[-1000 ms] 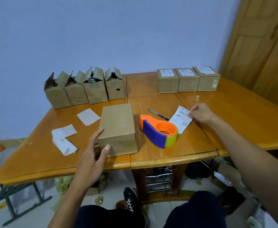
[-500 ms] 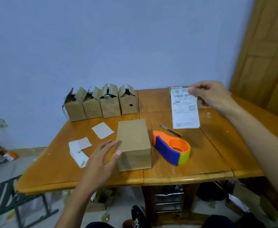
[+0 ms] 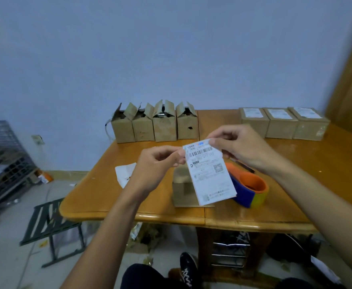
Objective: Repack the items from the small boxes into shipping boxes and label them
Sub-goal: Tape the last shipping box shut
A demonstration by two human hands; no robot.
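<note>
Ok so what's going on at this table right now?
A person holds a shipping label above the table, left hand and right hand pinching its top corners. Below it sits a closed cardboard box beside a tape dispenser. Four opened small boxes stand back left, three labelled boxes back right.

A: What moved?
B: The label [image 3: 209, 174]. A second ago it lay on the table [image 3: 316, 174] beside the dispenser [image 3: 252, 188], with the right hand [image 3: 237, 144] pinching its corner. Now it is up in the air, in front of the box [image 3: 182, 184].
A: And half a second back?
B: Already lifted, but out to the right, held by the right hand alone.
A: The left hand [image 3: 158, 163]?
B: It was at the box's near left corner, fingers spread. It has come off and now pinches the label's top left corner.
A: Anything else?
B: The label now covers part of the box and the dispenser's left end.
</note>
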